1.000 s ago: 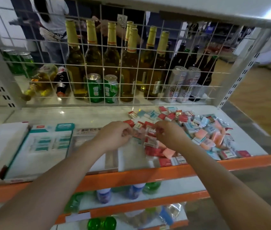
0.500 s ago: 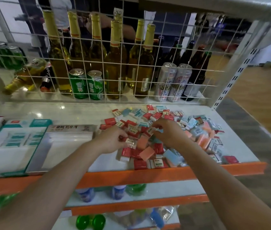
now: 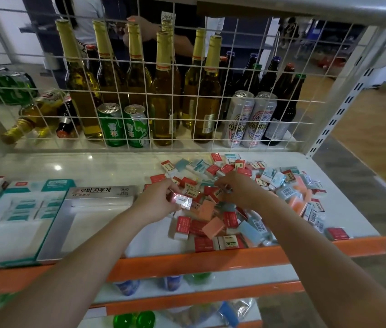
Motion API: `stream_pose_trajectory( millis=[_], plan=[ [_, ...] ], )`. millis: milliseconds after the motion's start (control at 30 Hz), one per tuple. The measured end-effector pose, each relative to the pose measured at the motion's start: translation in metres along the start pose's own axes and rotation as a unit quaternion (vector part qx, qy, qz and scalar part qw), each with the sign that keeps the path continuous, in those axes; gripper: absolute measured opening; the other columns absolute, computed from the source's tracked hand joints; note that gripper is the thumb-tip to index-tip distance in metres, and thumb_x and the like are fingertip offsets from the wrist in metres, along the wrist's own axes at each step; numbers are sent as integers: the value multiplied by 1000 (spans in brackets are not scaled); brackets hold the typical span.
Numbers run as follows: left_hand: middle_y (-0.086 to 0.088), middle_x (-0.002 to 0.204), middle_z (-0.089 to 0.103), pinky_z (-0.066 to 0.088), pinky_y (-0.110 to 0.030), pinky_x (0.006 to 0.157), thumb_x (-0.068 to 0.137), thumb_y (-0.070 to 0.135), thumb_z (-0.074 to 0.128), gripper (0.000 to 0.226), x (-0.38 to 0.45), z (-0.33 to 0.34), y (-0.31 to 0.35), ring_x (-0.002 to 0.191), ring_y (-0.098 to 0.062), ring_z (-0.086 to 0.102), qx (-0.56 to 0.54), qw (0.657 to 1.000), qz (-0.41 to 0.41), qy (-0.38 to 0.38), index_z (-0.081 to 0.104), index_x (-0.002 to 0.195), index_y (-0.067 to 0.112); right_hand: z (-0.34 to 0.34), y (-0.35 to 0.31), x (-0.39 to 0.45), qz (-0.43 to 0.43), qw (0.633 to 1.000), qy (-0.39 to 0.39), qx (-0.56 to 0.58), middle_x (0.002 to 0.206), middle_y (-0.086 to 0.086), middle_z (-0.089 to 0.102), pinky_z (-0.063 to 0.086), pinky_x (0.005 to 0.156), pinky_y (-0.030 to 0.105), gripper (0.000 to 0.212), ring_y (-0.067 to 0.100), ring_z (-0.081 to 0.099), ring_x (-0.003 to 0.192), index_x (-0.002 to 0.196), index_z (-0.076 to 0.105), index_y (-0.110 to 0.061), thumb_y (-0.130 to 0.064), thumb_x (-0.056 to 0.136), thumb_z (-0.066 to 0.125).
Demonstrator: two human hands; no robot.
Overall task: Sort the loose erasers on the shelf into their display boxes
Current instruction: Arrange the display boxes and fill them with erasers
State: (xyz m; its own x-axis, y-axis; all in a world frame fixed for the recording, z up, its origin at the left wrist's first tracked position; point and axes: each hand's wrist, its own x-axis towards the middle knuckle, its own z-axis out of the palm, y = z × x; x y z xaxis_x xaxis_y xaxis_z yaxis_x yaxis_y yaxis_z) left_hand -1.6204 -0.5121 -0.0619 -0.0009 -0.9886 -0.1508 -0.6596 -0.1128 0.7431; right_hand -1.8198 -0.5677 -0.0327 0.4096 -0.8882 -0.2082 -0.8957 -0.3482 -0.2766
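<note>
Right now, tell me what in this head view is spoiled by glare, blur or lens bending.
Head view: glare spots sit on the glossy shelf and on the wrapped eraser that the left hand holds; the wide lens bows the wire grid and the shelf's orange edge; the lower shelves and picture corners are soft; the right hand and eraser pile are fairly sharp.

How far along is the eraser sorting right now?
Little looks done: the grey display box with Korean lettering shows no erasers inside, and the teal-trimmed box beside it is too glary to judge. In hand: the left hand grips a pink wrapped eraser; the right hand picks in the pile. Left: the whole scattered eraser pile.
</note>
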Motion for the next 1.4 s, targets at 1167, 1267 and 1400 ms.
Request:
stream_pose_trajectory(
  millis=[1167, 1267, 1400],
  plan=[
    [0, 107, 63, 47, -29, 83, 85, 13, 64, 28, 5, 9, 7, 89, -12, 55, 53, 997, 33, 45, 61, 112, 16, 6, -2, -36, 43, 993, 84, 73, 112, 8, 64, 45, 77, 28, 27, 24, 59, 96, 116, 62, -10, -13, 92, 52],
    [2, 114, 64, 48, -32, 87, 86, 15, 61, 27, 1, 11, -2, 102, -16, 59, 88, 994, 27, 58, 62, 113, 18, 9, -5, -37, 41, 991, 90, 92, 115, 8, 63, 44, 82, 28, 28, 24, 58, 101, 118, 62, -9, -13, 91, 53],
    [-2, 113, 65, 50, -37, 84, 87, 14, 59, 24, -2, 10, -7, 99, -20, 60, 76, 995, 23, 66, 63, 111, 17, 11, -12, -37, 31, 990, 82, 110, 111, 8, 63, 46, 80, 30, 26, 24, 58, 98, 115, 62, -9, -12, 92, 53]
  ],
)
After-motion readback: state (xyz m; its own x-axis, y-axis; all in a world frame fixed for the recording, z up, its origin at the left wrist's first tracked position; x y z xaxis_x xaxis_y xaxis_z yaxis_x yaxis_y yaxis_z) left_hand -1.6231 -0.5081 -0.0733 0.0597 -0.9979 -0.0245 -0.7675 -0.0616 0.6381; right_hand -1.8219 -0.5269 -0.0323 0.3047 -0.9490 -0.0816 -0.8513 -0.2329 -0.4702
